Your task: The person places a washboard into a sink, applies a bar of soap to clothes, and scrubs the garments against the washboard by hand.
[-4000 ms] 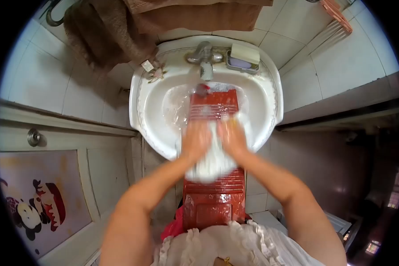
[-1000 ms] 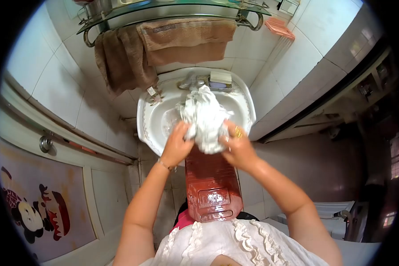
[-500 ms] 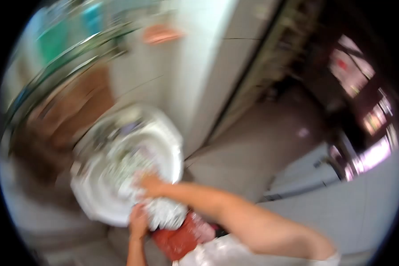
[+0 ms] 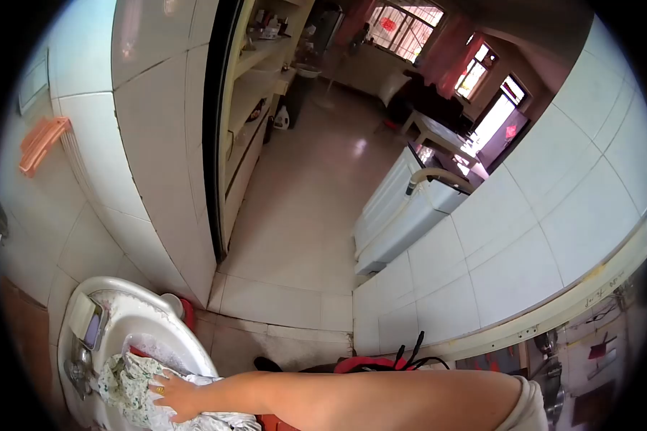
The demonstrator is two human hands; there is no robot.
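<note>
My right hand (image 4: 176, 395) lies on a wet white cloth with a small green leafy print (image 4: 126, 381), its fingers spread over the fabric, a ring on one finger. Part of the cloth sits in a white washbasin (image 4: 133, 286) at the lower left, and a paler length of it trails under my wrist along the near rim. Foamy water (image 4: 169, 352) shows in the bowl beside a bit of red. My left hand is out of view.
A tap (image 4: 79, 373) and a soap dish (image 4: 93, 327) stand on the basin's left edge. An orange plastic rack (image 4: 44, 146) hangs on the tiled wall. Past the doorway are shelves (image 4: 255, 90), a tiled floor (image 4: 302, 208) and a white appliance with a hose (image 4: 402, 205).
The view has swung to the right, so the basin now lies at the lower left. My left hand, beside the cloth before, has left the view. My right hand stays on the cloth.
</note>
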